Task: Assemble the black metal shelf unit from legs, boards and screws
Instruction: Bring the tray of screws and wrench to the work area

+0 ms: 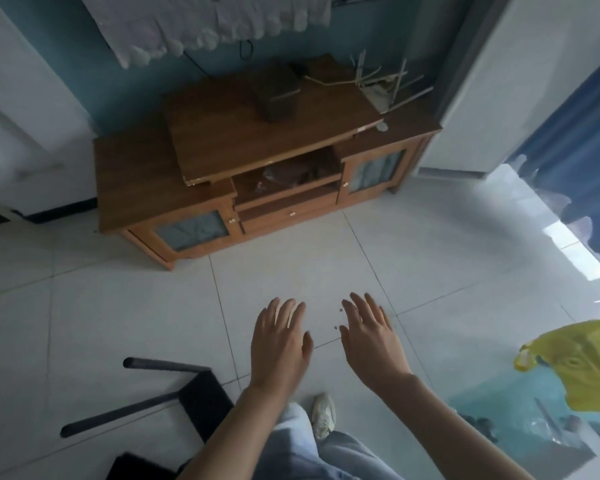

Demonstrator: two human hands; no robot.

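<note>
I am looking down at a white tiled floor with both hands held out, empty, fingers straight and spread. The left hand and right hand are hovering side by side. The black shelf piece, a dark board with two legs attached, is lying on the floor below and left of my hands, its legs running leftward, so the left hand is nearer. Two tiny dark specks between my hands are possibly screws. A yellow bag is lying at right.
</note>
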